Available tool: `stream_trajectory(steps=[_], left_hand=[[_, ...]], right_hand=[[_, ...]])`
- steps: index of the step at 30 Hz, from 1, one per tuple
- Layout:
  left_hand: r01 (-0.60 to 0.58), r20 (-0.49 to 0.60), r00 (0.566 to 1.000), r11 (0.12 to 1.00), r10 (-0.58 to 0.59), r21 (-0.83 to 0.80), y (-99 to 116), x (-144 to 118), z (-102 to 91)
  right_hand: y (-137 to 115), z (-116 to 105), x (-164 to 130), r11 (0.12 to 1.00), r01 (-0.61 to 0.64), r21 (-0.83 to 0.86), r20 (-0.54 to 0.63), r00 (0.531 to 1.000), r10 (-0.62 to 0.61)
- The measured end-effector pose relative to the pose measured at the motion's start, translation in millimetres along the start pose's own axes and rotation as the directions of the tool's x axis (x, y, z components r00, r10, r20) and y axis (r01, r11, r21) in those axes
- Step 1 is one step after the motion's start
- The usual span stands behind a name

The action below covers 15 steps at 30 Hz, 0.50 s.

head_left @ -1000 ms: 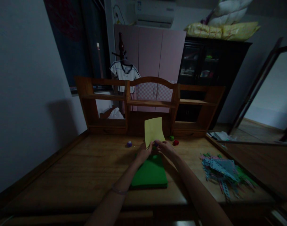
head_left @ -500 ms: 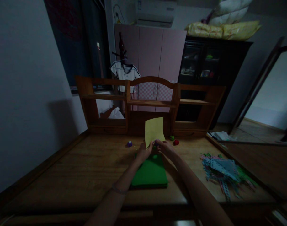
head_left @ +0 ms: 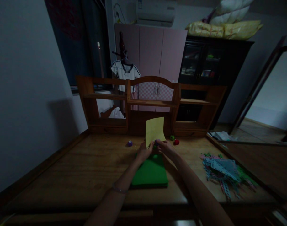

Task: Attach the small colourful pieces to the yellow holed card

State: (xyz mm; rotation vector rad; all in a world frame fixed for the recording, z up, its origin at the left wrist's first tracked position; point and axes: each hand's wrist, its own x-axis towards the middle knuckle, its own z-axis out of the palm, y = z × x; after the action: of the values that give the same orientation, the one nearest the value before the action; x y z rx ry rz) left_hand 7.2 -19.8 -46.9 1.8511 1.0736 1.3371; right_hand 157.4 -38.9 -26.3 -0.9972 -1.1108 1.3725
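Pointing upward, long axis near-vertical, yellow paper [head_left: 155, 129] pinched by left hand [head_left: 144, 152], right hand [head_left: 167, 148] pinching small purple object [head_left: 157, 142].

The sheet [head_left: 155, 128] is matt paper, the desk [head_left: 91, 166] seemingly glossy wood.

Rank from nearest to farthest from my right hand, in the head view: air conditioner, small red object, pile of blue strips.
1. Small red object: just right of your right hand, on the desk.
2. Pile of blue strips: farther right on the desk.
3. Air conditioner: far back, above the pink wardrobe.
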Motion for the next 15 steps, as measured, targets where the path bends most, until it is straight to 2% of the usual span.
stream_trajectory(steps=[6, 10, 15], left_hand=[[0.023, 0.018, 1.0, 0.999, -0.024, 0.028, 0.5, 0.1, -1.1], [0.019, 0.025, 0.999, 0.999, -0.02, 0.041, 2.7, -0.4, -3.2], [0.074, 0.025, 0.997, 0.996, -0.075, 0.054, 1.2, 0.0, -2.6]], right_hand=[[0.6, 0.6, 0.4, 0.999, -0.011, 0.053, 0.018, 1.0, 0.01], [-2.9, 1.5, -2.6, 1.0, -0.004, 0.029, 0.023, 1.0, 0.003], [-1.0, 0.7, -1.2, 1.0, 0.014, 0.006, 0.026, 1.0, -0.015]])
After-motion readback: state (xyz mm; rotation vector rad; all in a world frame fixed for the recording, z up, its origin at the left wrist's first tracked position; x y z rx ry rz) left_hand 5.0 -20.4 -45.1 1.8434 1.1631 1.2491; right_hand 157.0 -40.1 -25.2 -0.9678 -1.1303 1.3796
